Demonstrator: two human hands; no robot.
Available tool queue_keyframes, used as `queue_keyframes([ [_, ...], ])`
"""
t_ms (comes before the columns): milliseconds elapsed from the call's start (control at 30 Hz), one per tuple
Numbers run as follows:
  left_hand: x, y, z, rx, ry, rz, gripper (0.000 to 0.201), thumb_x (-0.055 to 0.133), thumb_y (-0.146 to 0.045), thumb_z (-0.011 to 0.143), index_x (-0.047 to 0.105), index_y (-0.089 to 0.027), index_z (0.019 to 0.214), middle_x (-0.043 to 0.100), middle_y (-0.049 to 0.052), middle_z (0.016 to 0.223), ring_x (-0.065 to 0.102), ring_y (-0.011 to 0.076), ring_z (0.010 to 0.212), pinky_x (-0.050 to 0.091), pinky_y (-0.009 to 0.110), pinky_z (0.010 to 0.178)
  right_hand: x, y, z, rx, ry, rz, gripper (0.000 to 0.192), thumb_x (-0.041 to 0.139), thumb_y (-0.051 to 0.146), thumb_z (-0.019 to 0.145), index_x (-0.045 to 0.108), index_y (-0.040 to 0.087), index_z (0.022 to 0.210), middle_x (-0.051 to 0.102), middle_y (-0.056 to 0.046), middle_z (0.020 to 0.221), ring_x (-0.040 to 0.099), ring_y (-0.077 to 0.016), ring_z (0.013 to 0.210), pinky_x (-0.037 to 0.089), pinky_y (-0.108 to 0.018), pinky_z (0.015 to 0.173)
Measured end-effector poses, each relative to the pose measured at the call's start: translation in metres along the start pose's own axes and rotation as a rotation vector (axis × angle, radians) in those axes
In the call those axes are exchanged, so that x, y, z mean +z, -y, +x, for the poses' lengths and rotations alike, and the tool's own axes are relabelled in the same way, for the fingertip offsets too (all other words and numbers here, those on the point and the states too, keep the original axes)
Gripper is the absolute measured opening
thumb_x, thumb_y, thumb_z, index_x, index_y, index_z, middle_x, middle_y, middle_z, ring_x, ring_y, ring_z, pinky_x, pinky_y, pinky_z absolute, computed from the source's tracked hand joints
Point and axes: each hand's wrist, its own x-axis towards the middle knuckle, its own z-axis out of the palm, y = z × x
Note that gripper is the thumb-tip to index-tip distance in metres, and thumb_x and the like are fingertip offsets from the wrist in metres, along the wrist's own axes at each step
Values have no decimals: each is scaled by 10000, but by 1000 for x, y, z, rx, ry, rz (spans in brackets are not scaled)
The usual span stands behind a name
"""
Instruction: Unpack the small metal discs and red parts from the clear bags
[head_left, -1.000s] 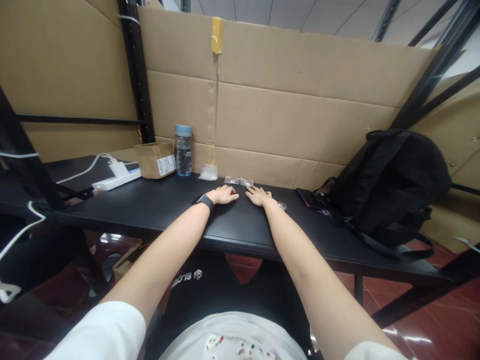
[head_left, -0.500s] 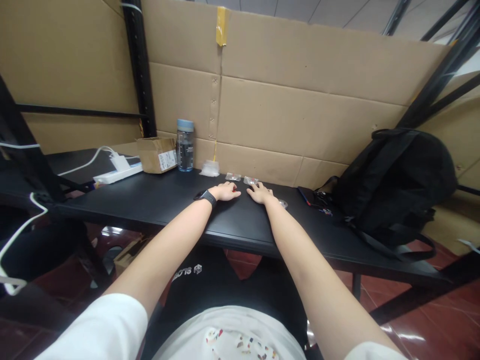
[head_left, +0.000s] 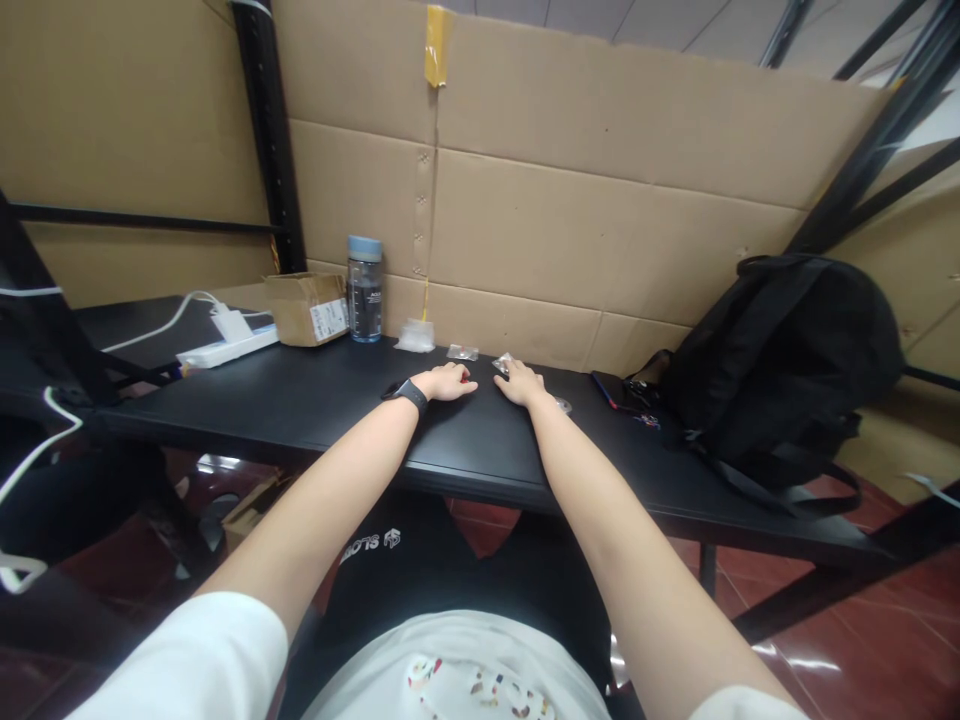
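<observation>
1. Head view: L hand (head_left: 448, 382) flat on black desk (head_left: 315, 405), palm down, fingers spread, gripping nothing.
2. R hand (head_left: 517, 384) beside it; fingertips touch small clear bag (head_left: 502, 364) at desk's rear. Closed on it or not: can't tell.
3. Second clear bag (head_left: 463, 352) just behind L hand; backpack (head_left: 780, 350) far R.

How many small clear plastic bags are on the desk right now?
3: a larger small clear bag by the cardboard wall, one beyond the left hand, one at the right hand. Others may be hidden.
</observation>
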Motion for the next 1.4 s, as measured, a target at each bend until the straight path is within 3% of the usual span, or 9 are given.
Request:
queue_keyframes([
  [133,-1,0,0,4,-3,-8,672,445,-605,932,518,-160,1430,498,179,1516,565,313,1316,434,377,1084,-3,3,-2,-105,-86,14,394,559,317,956,604,208,1333,624,-147,1361,574,-318,1238,437,-473,1051],
  [267,-3,5,1,41,-2,-74,643,465,-593,924,550,-157,1389,584,168,1438,611,292,1245,458,369,1049,-13,-2,-10,-220,-76,250,311,572,307,967,649,220,1256,748,-74,1100,684,-208,1004,485,-328,966],
  [433,-7,18,-2,89,11,-234,569,483,-605,926,617,-175,1274,718,103,1250,674,235,1103,496,299,948,-30,-14,-20,-141,-211,450,281,619,268,911,699,251,1180,765,-49,1088,708,-208,969,513,-354,949],
  [600,-9,23,-2,87,17,-287,542,488,-583,936,618,-168,1260,734,100,1216,679,220,1075,494,290,933,-36,-17,-21,-116,-244,640,194,748,356,790,761,200,905,775,-65,876,714,-230,876,538,-364,860],
  [900,-8,25,-1,108,16,-298,532,535,-590,915,639,-170,1225,737,101,1204,686,227,1060,508,305,943,-42,-10,-21,-116,-342,887,260,676,443,778,708,188,733,732,-47,750,645,-181,691,519,-303,700],
  [1000,-9,19,-2,149,-76,-336,479,553,-548,916,642,-178,1208,717,98,1245,678,229,1090,507,311,969,-47,-4,-23,-88,-438,1044,290,673,479,789,673,190,762,717,-45,759,618,-166,654,508,-284,636],
  [1200,-3,-12,-6,396,-458,-325,422,550,-215,877,581,-176,1295,640,114,1275,617,225,1145,476,359,1046,-44,-3,-20,20,-499,1214,393,693,576,755,642,200,859,657,-16,708,547,-141,551,390,-243,453],
  [1333,-2,-40,-17,478,-518,-108,650,672,-193,798,495,-241,1422,529,112,1401,502,294,1295,407,431,1110,-41,0,-22,-8,-451,1188,454,693,628,747,643,198,881,661,-20,727,557,-139,563,443,-255,491],
  [1400,-3,-50,-22,487,-509,-11,629,700,-221,810,516,-262,1410,527,107,1405,483,312,1300,384,451,1108,-40,2,-23,-19,-420,1202,472,704,638,738,647,195,890,676,-25,752,569,-137,576,467,-256,512],
])
